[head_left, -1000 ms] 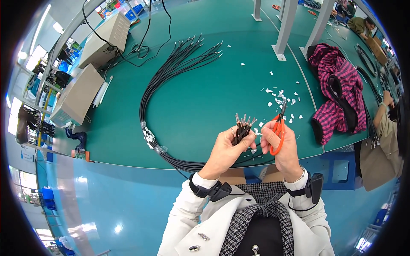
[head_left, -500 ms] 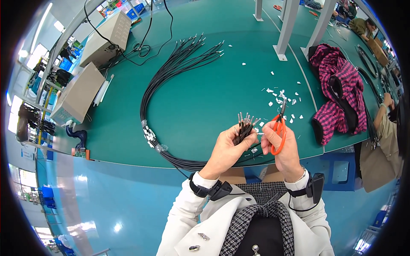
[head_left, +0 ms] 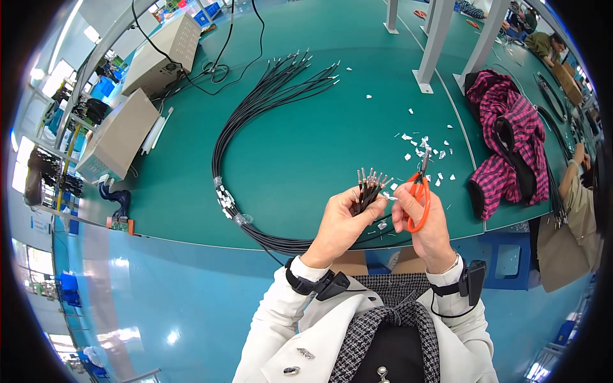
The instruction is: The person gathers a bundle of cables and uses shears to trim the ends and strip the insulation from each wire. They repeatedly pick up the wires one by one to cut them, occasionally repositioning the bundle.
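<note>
My left hand (head_left: 345, 220) is closed around one end of a bundle of black cables (head_left: 220, 147), their silvery tips fanned upward above my fingers. The bundle curves left across the green table, bound partway by a clear wrap with white tags (head_left: 225, 200), and its far ends spread loose. My right hand (head_left: 424, 223) grips orange-handled scissors (head_left: 418, 198), blades pointing away over the table. Its thumb and forefinger are pinched together close to the cable tips; a small whitish piece shows beside them. White scraps (head_left: 424, 143) lie scattered beyond the scissors.
A pink-and-black checked garment (head_left: 511, 140) lies at the right. Metal posts (head_left: 434, 51) rise from the table's far side. Two beige boxes (head_left: 118, 134) with cords stand at the left. Another person's arm (head_left: 578, 172) is at the far right, near more black cables.
The whole scene has shifted very slightly in the view. My hands keep nearly the same pose, with the cable ends and scissors still held.
</note>
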Demonstrator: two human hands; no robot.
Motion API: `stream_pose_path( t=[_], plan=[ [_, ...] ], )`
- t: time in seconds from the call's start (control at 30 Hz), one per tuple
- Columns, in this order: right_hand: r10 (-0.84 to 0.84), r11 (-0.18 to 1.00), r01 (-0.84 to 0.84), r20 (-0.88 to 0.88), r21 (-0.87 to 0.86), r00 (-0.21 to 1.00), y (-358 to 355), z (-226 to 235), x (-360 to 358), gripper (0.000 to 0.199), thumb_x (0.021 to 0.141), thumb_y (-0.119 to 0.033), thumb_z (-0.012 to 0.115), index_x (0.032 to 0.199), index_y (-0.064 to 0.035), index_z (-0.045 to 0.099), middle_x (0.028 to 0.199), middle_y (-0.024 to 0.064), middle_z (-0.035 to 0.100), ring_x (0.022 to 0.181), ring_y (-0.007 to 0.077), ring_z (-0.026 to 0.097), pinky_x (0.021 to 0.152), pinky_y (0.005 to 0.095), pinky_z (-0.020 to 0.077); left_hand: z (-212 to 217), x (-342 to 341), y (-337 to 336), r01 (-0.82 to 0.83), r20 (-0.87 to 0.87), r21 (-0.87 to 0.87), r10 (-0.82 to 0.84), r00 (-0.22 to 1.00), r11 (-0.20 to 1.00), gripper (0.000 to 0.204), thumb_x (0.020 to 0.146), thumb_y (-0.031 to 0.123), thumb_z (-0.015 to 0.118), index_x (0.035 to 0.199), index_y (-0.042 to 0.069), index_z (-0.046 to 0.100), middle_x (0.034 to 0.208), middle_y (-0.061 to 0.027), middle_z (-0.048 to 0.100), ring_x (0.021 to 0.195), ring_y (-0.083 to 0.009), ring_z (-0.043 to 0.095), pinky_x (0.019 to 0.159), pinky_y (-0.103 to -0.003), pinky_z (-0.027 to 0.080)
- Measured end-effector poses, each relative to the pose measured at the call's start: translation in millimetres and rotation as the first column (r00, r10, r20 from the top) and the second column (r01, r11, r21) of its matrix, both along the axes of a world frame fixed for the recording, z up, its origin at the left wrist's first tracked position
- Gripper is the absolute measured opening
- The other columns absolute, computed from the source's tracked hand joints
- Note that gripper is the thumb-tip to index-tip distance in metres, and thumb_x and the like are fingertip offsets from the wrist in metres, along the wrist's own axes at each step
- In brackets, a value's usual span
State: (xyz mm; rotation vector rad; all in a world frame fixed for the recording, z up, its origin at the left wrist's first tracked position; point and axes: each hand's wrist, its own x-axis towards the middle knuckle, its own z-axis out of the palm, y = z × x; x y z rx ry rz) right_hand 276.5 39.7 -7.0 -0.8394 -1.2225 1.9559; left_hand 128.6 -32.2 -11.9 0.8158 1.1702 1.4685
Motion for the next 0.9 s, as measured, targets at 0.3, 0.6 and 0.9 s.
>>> stream_pose_path(
  t=[0.3,0.6,0.9],
  plan=[
    [0.215,0.938,-0.277,0.277,0.207,0.937,-22,-5,26,0.037,0.095,-0.033,0.051,0.099,0.0032,0.054,0.072,0.007,0.06,0.063,0.0122,0.058,0.056,0.0244,0.0447,5,3,-2,-0.089,-0.005,0.002,0.089,0.996,0.996,0.014,0.087,0.014,0.066,0.091,0.001,0.064,0.074,0.0007,0.061,0.064,-0.004,0.048,0.059,-0.02,0.04],
    [0.36,0.874,-0.453,0.394,0.176,0.846,-17,4,23,0.046,0.097,-0.043,0.045,0.103,0.002,0.052,0.074,0.0055,0.06,0.065,0.0106,0.056,0.06,0.0233,0.0456,3,5,-7,-0.089,-0.038,0.015,0.089,0.995,0.996,0.012,0.084,0.008,0.067,0.094,0.002,0.065,0.081,0.0013,0.063,0.073,-0.0047,0.057,0.066,-0.02,0.046],
    [0.281,0.885,-0.403,0.423,0.232,0.861,-17,-2,17,0.047,0.093,-0.044,0.051,0.09,0.0026,0.056,0.065,0.0074,0.061,0.059,0.014,0.06,0.055,0.0273,0.0472,2,5,-7,-0.06,-0.051,0.021,0.061,0.997,0.998,0.013,0.084,0.006,0.067,0.095,0.001,0.064,0.084,0.0011,0.064,0.076,-0.0047,0.058,0.069,-0.021,0.048]
  ],
)
